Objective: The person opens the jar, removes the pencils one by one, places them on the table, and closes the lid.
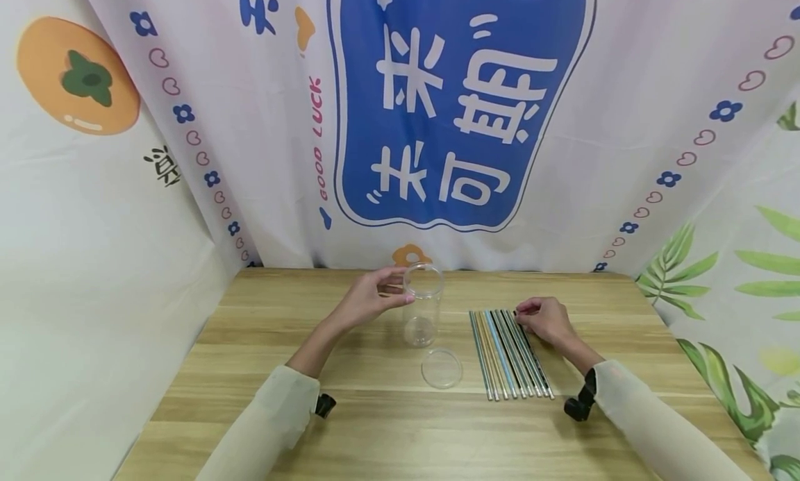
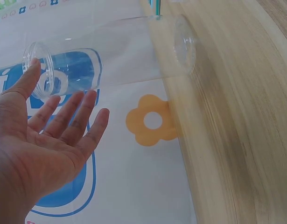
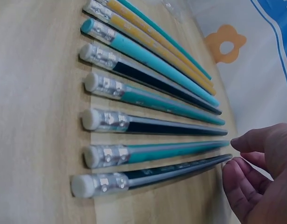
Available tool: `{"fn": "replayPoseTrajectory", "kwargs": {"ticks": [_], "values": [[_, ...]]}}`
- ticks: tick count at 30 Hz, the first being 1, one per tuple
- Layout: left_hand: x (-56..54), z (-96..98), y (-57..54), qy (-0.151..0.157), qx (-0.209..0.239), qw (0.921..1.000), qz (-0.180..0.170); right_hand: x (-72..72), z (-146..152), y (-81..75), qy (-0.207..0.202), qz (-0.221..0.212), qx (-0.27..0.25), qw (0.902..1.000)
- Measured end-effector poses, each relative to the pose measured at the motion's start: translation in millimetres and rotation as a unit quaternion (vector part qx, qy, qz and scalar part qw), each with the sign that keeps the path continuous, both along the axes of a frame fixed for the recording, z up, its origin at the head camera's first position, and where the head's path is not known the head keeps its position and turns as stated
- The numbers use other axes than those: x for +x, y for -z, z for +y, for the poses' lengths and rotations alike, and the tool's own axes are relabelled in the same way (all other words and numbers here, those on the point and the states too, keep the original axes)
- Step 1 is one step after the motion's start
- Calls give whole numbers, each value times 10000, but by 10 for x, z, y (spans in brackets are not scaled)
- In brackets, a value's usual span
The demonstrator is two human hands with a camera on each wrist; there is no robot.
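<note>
A clear plastic jar [image 1: 422, 314] stands upright and uncapped on the wooden table. My left hand [image 1: 370, 298] is at its rim from the left, thumb by the rim, fingers spread and loosely bent, not wrapped round it in the left wrist view. A clear round lid [image 1: 442, 368] lies flat nearer me. To the right, several eraser-tipped pencils [image 1: 509, 356] lie in a row, in green, yellow, light blue and dark colours. My right hand [image 1: 545, 319] is at the far end of the rightmost dark pencil [image 3: 176, 171], thumb and fingers bent about its tip with a gap.
The wooden table [image 1: 300, 425] ends at the back against a printed cloth [image 1: 287, 210] with blue lettering. Black wrist cameras [image 1: 578, 406] sit by both sleeves.
</note>
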State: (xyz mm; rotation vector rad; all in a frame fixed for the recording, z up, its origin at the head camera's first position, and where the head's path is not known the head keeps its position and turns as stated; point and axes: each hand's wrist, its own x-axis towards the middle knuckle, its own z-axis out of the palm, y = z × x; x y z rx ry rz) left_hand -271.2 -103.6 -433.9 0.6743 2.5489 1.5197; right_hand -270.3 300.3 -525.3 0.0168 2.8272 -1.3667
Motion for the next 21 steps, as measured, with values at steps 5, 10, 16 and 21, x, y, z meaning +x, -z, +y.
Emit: {"fn": "replayPoseTrajectory", "kwargs": {"ticks": [5,10,16,21], "values": [[3,0,1,29,47,10000,-3,38,-78,-68,-189,437,243,9986],[15,-5,-3,37,90,10000,1,118,-236,-164,-579,747,390,9948],[17,-3,-6,51,112,9999,13,245,-488,-224,-1327,945,346,9860],[15,-3,-4,57,119,9999,7,344,-655,-226,-1936,950,328,9759]]}}
